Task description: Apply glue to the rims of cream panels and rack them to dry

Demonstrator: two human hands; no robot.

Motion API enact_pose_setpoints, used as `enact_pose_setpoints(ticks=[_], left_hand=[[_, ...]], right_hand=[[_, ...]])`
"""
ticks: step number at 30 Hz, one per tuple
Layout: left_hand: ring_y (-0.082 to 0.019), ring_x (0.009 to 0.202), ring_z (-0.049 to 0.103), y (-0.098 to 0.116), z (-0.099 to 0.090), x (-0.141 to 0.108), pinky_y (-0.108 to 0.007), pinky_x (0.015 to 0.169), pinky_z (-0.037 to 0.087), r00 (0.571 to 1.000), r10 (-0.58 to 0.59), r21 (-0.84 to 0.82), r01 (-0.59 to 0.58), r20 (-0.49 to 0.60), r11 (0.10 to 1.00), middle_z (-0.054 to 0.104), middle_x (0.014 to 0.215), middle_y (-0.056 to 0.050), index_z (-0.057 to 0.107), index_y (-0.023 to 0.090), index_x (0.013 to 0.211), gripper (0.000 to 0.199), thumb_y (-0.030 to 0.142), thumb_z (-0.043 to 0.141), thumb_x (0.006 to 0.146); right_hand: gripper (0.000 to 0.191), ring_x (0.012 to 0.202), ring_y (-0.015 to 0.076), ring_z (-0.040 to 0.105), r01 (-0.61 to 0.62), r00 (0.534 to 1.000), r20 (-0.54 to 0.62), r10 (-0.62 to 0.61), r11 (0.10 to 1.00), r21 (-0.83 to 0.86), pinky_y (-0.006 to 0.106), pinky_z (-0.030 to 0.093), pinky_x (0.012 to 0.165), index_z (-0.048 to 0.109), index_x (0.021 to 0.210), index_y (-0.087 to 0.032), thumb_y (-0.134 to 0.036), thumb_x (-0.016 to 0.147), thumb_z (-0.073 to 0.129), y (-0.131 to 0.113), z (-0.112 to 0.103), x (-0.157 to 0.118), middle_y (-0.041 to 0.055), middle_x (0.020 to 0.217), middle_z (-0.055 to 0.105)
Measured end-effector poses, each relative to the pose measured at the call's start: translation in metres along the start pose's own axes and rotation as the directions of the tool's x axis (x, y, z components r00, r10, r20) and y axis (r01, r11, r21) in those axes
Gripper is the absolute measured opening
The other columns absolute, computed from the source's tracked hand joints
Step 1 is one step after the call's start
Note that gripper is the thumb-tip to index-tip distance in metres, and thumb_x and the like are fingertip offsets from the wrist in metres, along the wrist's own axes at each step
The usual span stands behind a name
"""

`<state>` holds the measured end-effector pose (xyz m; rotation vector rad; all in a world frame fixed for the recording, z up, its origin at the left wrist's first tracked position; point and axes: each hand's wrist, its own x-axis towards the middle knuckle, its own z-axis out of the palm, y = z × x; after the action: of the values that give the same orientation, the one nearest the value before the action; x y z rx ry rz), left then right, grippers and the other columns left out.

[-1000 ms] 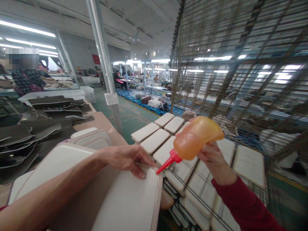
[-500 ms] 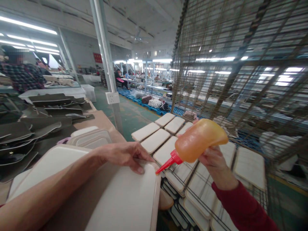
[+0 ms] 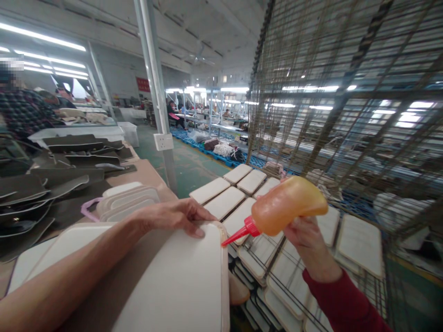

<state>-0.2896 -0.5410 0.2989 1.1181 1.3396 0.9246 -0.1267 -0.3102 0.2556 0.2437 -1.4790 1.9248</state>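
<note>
1. At far left, a person in plaid [image 3: 26, 108] stands beyond a tan table [image 3: 155, 177] heaped with dark curved pieces [image 3: 74, 180]; behind them sits a white bin [image 3: 114, 133], its contents hard to make out.
2. A pale post [image 3: 158, 78] bearing a wall socket [image 3: 163, 142] rises above the green floor [image 3: 185, 163] of a strip-lit workshop.
3. In the foreground, lower centre, a white panel [image 3: 176, 281], round-cornered with a beige rim, leans tilted, the left hand's [image 3: 175, 216] thumb and fingers clamped on its upper edge.
4. Farther back, blue pallets [image 3: 258, 160] carry bundles [image 3: 223, 148], one white.
5. A translucent orange bottle [image 3: 287, 205] touches its red nozzle [image 3: 242, 230] to the rim; the right hand's [image 3: 306, 235] fingers grip it, partly hidden.
6. At right, beneath slanting wire mesh [image 3: 311, 69], rows of pale boards [image 3: 360, 240] lie on wire racks.
</note>
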Motion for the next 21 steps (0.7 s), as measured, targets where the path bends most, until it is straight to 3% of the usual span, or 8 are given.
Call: enact_pose_setpoints(ticks=[10,16,21], left_hand=[[-0.019,0.076,0.069,-0.007,-0.009,0.001,-0.022,0.069,0.052,1.0,0.004,-0.057,-0.004,0.016,0.998,0.075,0.092,-0.004,0.069,0.017,0.114,0.038,0.027,0.07,0.077],[-0.019,0.071,0.069,-0.005,-0.011,0.003,-0.022,0.063,0.053,1.0,-0.006,-0.064,0.006,0.0,0.998,0.075,0.089,-0.005,0.069,0.016,0.114,0.039,0.028,0.07,0.077],[-0.02,0.07,0.069,-0.011,-0.02,0.005,-0.023,0.063,0.053,1.0,0.004,-0.069,-0.006,-0.026,0.998,0.075,0.087,-0.006,0.068,0.014,0.116,0.043,0.028,0.071,0.075]], right_hand=[[0.049,0.077,0.0234,0.07,-0.035,0.999,-0.025,0.036,0.999,0.024,0.049,0.051,0.093,0.069,0.098,-0.035,-0.037,0.052,0.086,0.006,-0.001,-0.004,-0.0025,0.079,0.074],[0.046,0.087,0.0276,0.069,-0.054,0.998,0.027,0.053,0.998,0.019,0.052,0.05,0.092,0.069,0.097,-0.034,-0.039,0.054,0.084,0.004,0.004,-0.004,-0.0002,0.082,0.074],[0.048,0.089,0.0291,0.069,-0.067,0.998,0.006,0.067,0.998,0.011,0.054,0.05,0.092,0.069,0.097,-0.035,-0.039,0.052,0.085,0.005,0.002,-0.007,-0.0011,0.077,0.073]])
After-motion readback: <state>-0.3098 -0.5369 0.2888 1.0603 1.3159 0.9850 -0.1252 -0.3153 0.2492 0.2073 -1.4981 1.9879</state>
